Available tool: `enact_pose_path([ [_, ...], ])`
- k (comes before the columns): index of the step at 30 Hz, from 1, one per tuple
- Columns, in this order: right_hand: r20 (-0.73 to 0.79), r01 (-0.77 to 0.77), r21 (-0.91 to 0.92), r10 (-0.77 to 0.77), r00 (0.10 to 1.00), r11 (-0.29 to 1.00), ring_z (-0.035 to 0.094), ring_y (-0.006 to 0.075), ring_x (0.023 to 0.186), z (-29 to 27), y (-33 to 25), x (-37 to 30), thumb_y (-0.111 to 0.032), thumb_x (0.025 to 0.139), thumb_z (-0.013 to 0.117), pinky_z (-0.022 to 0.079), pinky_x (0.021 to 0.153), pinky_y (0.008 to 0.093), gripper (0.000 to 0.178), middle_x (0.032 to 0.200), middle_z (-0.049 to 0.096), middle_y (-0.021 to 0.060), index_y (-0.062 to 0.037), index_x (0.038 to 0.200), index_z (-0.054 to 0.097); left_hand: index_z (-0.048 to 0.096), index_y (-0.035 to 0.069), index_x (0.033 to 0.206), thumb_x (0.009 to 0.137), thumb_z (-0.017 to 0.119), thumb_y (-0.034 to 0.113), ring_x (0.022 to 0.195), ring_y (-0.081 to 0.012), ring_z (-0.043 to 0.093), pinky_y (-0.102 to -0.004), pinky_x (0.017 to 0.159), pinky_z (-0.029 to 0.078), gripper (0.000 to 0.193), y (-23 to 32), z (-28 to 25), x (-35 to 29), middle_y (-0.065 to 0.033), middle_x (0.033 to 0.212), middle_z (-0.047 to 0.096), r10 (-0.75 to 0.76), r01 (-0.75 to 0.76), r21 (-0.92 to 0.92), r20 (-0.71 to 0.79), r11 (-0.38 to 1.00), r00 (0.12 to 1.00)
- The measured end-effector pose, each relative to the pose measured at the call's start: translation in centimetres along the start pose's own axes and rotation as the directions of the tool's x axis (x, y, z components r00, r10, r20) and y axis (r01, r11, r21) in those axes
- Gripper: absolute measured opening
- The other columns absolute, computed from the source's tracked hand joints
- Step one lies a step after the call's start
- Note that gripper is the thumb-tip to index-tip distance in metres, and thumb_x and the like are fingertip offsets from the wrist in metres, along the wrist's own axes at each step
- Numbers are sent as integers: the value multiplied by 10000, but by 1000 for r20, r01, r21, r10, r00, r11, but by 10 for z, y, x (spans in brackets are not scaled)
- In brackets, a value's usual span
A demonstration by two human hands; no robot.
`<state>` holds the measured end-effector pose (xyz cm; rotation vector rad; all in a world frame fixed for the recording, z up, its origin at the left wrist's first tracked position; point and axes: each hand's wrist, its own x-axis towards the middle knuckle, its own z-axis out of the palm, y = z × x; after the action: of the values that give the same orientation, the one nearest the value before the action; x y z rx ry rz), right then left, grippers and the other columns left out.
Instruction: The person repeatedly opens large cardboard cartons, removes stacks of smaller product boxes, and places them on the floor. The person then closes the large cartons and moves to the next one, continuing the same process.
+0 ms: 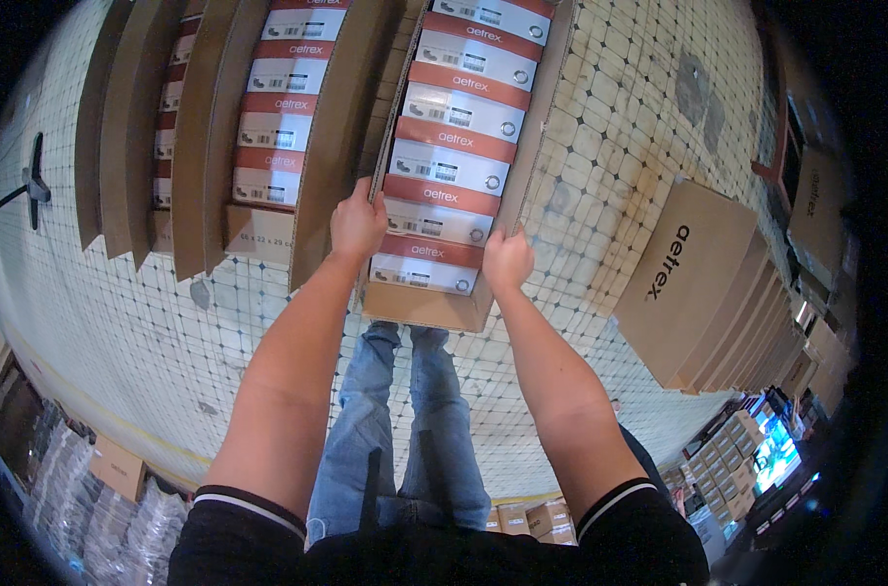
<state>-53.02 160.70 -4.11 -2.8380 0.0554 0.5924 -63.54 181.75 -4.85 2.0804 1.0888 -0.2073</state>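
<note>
In front of me stands a long open cardboard carton (420, 307) holding a row of white and red-orange shoe boxes (432, 217). My left hand (359, 225) is closed on the carton's left wall near its close end. Across from it, my right hand (508, 260) grips the right wall, its fingers curled over the edge. The shoe boxes sit between my hands with their labelled ends facing up, and neither hand appears to touch them. The fingertips inside the carton are partly hidden.
To the left, more open cartons (260, 234) with raised flaps hold similar shoe boxes. Flattened or stacked brown cartons (693, 283) rest on the tiled floor (581, 146) at right. Plastic-wrapped goods (122, 518) stand at lower left; a lit screen (776, 449) is at lower right.
</note>
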Motion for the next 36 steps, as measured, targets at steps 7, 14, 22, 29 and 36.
enact_pose_path([
  [7, 21, -20, 23, 20, 1000, 1000, 670, 424, 826, -10, -4, 0, -350, 922, 518, 518, 752, 527, 360, 837, 695, 225, -88, 1142, 628, 541, 95, 1239, 932, 527, 277, 920, -477, 620, -551, 830, 483, 357, 0, 0, 1, -271, 938, 669, -32, 32, -1, -8, 1000, 999],
  [14, 79, 32, -89, -25, 997, 995, 664, 427, 814, -36, 32, 17, -419, 926, 521, 509, 741, 524, 383, 811, 692, 208, -59, 993, 634, 539, 123, 1277, 895, 513, 182, 916, -463, 625, -527, 835, 492, 388, 25, 1, -7, -263, 942, 667, 35, -38, 60, 45, 998, 998],
  [22, -53, 275, -81, -279, 959, 958, 645, 424, 765, -185, 112, 103, -388, 881, 580, 487, 698, 535, 352, 776, 664, 213, -40, 869, 636, 628, 9, 1114, 858, 489, 105, 922, -432, 648, -474, 829, 498, 307, 181, 22, -60, -283, 922, 664, 124, -124, -225, -15, 966, 992],
  [29, -259, 236, -20, -233, 937, 972, 661, 380, 849, -319, 293, 75, -389, 911, 589, 500, 730, 451, 372, 930, 684, 213, -58, 1053, 682, 651, -29, 835, 883, 540, 138, 691, -374, 656, -470, 623, 522, 206, 291, 159, -158, -223, 804, 662, 478, -432, -272, 132, 860, 868],
  [36, -407, -202, 577, 494, 768, 791, 610, 183, 700, -297, 597, -72, -291, 952, 542, 491, 582, 320, 287, 762, 629, 69, -41, 868, 656, 663, 157, 990, 747, 568, 173, 739, -386, 665, -534, 642, 512, 262, 333, 156, -409, -191, 759, 668, 796, -535, -792, 513, 295, -321],
])
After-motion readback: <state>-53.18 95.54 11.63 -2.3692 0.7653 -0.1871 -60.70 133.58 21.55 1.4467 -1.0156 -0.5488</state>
